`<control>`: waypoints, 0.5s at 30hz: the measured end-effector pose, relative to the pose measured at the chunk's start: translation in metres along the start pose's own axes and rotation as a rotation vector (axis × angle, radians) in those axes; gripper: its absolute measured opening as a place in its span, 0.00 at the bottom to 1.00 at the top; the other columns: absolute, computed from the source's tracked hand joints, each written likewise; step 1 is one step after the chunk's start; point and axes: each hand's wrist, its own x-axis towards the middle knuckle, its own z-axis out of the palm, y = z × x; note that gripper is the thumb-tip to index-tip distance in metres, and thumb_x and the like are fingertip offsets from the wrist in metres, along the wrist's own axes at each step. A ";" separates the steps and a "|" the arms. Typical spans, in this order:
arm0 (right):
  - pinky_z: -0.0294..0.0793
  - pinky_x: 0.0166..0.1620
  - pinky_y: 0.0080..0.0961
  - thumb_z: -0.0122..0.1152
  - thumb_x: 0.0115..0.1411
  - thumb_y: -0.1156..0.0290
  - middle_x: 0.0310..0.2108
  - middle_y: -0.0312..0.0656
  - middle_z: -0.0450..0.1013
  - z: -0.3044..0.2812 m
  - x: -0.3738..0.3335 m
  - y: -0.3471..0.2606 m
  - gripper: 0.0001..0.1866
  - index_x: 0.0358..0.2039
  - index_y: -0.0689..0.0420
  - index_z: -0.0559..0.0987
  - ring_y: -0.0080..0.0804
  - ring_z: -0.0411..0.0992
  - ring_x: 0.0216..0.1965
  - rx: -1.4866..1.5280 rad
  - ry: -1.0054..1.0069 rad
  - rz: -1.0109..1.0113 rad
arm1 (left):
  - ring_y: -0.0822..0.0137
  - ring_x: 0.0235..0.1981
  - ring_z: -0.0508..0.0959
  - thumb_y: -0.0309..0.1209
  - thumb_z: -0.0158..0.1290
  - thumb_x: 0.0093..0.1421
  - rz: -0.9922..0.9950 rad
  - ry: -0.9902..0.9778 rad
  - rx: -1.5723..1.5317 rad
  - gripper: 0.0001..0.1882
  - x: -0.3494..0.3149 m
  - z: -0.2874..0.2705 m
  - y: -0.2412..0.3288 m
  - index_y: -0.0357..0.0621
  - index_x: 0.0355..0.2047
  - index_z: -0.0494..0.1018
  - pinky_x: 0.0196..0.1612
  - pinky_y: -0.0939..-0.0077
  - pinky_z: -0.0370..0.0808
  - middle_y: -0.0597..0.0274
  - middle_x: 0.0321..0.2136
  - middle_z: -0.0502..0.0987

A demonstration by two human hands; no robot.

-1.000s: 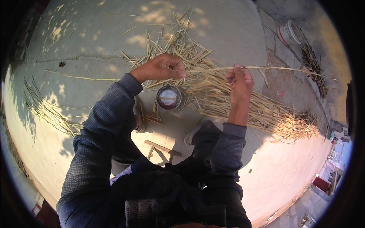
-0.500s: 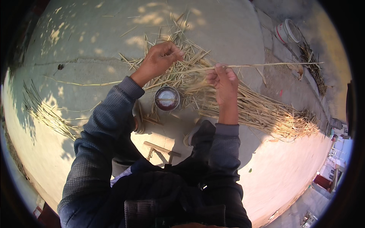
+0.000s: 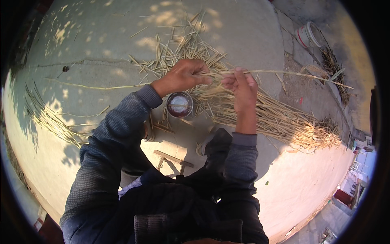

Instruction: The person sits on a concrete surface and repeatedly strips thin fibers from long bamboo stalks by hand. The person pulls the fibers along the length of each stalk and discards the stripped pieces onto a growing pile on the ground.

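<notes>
A long thin dry stalk (image 3: 284, 72) stretches from left to right across both hands. My left hand (image 3: 185, 76) pinches it between thumb and fingers, above and slightly right of a round tin (image 3: 179, 95). A short way to the right, my right hand (image 3: 245, 89) grips the same stalk with thumb and fingertips. Under and beyond my hands lies a heap of short straw-coloured stalk pieces (image 3: 191, 49). A thick bundle of long stalks (image 3: 280, 120) spreads to the right, beside my right wrist.
At the left lies a smaller bundle of thin stalks (image 3: 55, 124). A wooden stool frame (image 3: 172, 157) shows between my legs. Far right stand a white bucket (image 3: 302, 36) and a dark bunch of twigs (image 3: 337, 75) along a ledge. A crack crosses the concrete floor (image 3: 101, 44).
My left hand has come rightward and a little nearer, and is now closed on the stalk. The stalk's right end has dipped and shows a green leaf. My right hand has hardly moved.
</notes>
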 end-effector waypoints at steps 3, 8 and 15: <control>0.77 0.34 0.21 0.56 0.71 0.62 0.33 0.47 0.80 0.003 -0.001 0.000 0.15 0.42 0.63 0.77 0.29 0.80 0.31 0.016 -0.042 -0.013 | 0.75 0.28 0.79 0.34 0.64 0.62 -0.175 0.024 -0.335 0.11 0.003 0.002 0.002 0.38 0.32 0.79 0.32 0.79 0.75 0.61 0.26 0.82; 0.78 0.36 0.22 0.54 0.70 0.66 0.33 0.45 0.80 0.001 -0.008 -0.005 0.13 0.44 0.64 0.77 0.29 0.79 0.32 -0.073 -0.027 0.037 | 0.74 0.34 0.81 0.33 0.61 0.66 -0.236 0.182 -0.561 0.11 0.013 -0.021 0.000 0.37 0.35 0.76 0.39 0.78 0.79 0.64 0.27 0.82; 0.77 0.38 0.22 0.55 0.70 0.68 0.36 0.44 0.80 0.012 -0.013 0.002 0.11 0.43 0.62 0.79 0.26 0.78 0.34 -0.037 -0.125 -0.064 | 0.74 0.30 0.80 0.37 0.65 0.62 -0.141 -0.050 -0.428 0.14 0.011 0.015 0.001 0.36 0.33 0.78 0.35 0.80 0.77 0.63 0.26 0.82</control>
